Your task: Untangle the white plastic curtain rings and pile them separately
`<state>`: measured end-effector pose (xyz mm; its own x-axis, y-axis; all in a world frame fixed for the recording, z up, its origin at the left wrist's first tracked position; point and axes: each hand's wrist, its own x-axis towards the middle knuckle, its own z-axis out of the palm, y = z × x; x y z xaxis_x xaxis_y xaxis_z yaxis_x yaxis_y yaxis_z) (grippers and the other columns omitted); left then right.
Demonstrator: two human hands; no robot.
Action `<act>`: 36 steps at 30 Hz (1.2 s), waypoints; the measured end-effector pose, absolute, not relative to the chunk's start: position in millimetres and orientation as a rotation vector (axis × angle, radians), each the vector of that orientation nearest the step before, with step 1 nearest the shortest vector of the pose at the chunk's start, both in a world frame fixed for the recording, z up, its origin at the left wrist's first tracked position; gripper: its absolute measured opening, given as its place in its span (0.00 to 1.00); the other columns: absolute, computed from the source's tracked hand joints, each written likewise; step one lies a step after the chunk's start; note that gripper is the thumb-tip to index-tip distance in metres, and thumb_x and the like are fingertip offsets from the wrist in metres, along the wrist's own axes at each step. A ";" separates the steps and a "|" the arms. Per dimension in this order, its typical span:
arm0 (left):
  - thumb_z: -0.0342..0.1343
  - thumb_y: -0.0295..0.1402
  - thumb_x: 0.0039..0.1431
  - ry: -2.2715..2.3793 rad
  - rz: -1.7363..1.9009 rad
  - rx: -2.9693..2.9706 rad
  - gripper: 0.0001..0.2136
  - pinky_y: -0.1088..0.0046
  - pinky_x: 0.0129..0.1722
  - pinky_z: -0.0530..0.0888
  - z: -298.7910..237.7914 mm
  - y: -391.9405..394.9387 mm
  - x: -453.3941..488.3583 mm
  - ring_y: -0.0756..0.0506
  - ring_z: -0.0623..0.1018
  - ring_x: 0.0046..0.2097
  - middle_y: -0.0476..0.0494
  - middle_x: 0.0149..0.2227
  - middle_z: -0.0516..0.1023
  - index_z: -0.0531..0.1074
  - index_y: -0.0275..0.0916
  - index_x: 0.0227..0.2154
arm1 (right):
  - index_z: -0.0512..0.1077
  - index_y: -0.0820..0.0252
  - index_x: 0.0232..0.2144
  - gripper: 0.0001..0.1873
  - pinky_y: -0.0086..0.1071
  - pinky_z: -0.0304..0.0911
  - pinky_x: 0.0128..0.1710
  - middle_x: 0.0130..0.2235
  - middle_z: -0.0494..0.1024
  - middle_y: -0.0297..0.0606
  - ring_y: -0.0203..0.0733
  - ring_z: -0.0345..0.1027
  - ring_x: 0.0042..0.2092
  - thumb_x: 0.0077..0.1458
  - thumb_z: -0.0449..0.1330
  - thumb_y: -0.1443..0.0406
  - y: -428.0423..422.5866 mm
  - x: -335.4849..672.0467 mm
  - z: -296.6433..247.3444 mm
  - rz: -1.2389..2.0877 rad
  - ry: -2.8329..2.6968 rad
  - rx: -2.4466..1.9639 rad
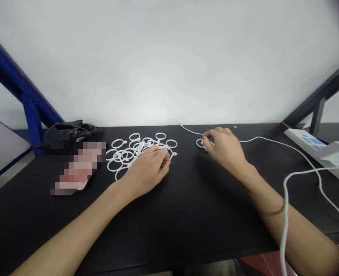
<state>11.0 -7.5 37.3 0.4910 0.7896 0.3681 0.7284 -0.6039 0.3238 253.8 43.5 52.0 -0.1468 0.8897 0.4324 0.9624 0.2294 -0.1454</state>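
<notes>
The left hand (148,168) curls loosely over white rings (141,147); the right hand (225,148), half-closed, meets a separate ring (197,143); grips unclear.

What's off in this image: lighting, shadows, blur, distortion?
Head view: soft bright patch low on the wall, top-right corner goes dark. Head view: dim shadow on the black table below the right hand. Head view: white rings read fairly sharp; mosaic blocks hide most of a pinkish object at left. Head view: forearms look stretched toward the lower corners.
</notes>
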 end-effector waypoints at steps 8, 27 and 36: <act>0.47 0.33 0.66 1.322 0.865 2.293 0.07 0.71 0.33 0.67 44.9 -10.2 13.2 0.49 0.71 0.31 0.51 0.30 0.71 0.67 0.41 0.33 | 0.72 0.56 0.44 0.11 0.33 0.63 0.40 0.44 0.74 0.39 0.39 0.67 0.40 0.63 0.55 0.61 9.1 202.6 36.7 0.819 -2.132 -0.937; 0.48 0.55 0.61 0.698 0.787 1.663 0.21 0.69 0.33 0.67 42.7 -7.0 5.1 0.48 0.68 0.31 0.51 0.25 0.64 0.65 0.41 0.27 | 0.69 0.61 0.22 0.24 0.35 0.59 0.39 0.27 0.69 0.35 0.38 0.63 0.32 0.62 0.55 0.50 9.9 214.9 52.3 1.650 -1.879 -0.475; 0.47 0.55 0.62 0.679 0.920 1.518 0.21 0.62 0.37 0.73 30.4 -8.0 11.6 0.46 0.72 0.32 0.49 0.25 0.64 0.61 0.42 0.27 | 0.72 0.61 0.25 0.18 0.36 0.64 0.42 0.30 0.73 0.36 0.38 0.67 0.35 0.60 0.60 0.54 14.6 223.7 54.6 1.767 -1.795 -0.394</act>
